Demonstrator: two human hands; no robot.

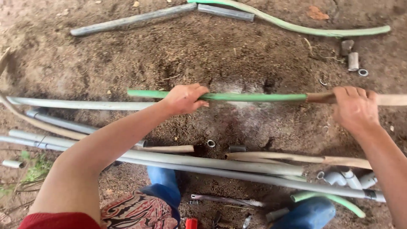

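Note:
A green pipe (254,96) lies level in front of me, above the dirt ground. My left hand (184,98) grips it near its left end. A tan wooden stick (392,99) goes into the pipe's right end, and my right hand (355,108) is closed around that stick just right of the joint. Both arms reach forward from the bottom of the view.
Several grey pipes (203,163) and wooden sticks (296,158) lie across the ground near my knees. White elbow fittings (345,178) sit at right. A curved green hose (322,30) and grey pipes (131,19) lie farther off. Small rings and couplings (353,61) dot the dirt.

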